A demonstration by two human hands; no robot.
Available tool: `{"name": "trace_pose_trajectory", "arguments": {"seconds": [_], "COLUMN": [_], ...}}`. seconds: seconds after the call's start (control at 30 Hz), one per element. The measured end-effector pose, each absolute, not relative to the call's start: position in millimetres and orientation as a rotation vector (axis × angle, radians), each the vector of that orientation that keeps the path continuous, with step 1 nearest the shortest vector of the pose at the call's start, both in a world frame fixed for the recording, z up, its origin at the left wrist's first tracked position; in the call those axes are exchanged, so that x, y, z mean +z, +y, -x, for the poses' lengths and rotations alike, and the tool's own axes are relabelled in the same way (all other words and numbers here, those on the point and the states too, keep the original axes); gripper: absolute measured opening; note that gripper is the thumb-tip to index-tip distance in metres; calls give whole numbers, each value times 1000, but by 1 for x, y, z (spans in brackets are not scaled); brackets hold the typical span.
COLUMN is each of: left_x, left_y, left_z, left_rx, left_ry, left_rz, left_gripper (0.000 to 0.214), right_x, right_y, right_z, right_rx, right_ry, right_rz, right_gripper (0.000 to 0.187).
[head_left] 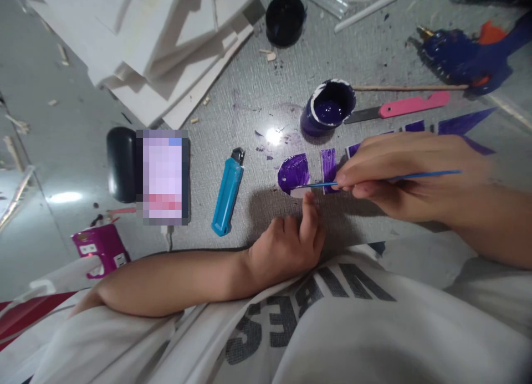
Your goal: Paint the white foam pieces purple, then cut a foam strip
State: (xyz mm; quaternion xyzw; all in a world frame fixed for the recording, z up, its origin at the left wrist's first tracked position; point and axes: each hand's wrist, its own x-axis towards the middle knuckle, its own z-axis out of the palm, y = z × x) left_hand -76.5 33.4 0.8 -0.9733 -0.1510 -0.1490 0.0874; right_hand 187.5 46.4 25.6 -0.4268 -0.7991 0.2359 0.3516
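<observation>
My right hand (399,173) pinches a thin blue paintbrush (432,175), its tip at the lower edge of a rounded piece (294,169). Wet purple paint covers most of that piece, while a strip along its lower edge is white. Against this white edge rests one outstretched fingertip of my left hand (291,240); its other fingers are loosely curled and grip nothing. Just right of the rounded piece lies a purple rectangular strip (328,165), partly behind the brush. More purple pieces (415,126) show beyond my right hand, which covers some of them.
An open paint jar (310,121) stands above the pieces, near its black lid (285,19). Around them lie a pink-handled knife (415,104), a blue box cutter (228,193), a glue gun (457,54), stacked white sheets (174,40), a phone (164,176) and a magenta power strip (100,248).
</observation>
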Motion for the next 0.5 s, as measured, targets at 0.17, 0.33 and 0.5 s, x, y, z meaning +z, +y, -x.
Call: {"name": "trace_pose_trajectory", "arguments": {"seconds": [0.17,0.33,0.5], "left_x": [2,1,1], "left_y": [34,34,35], "left_z": [76,75,74], "left_rx": [-457,-477,-508], "left_ry": [-447,-458,-458], "left_rz": [2894,2875,2886], "left_gripper": [23,21,22], "right_x": [25,26,25], "right_y": [46,45,47], "right_z": [-186,-184,-185], "right_rx": [566,548,509], "right_ry": [-2128,-2055,-2087], "right_rz": [1042,1084,1098], "right_gripper": [10,16,17]}}
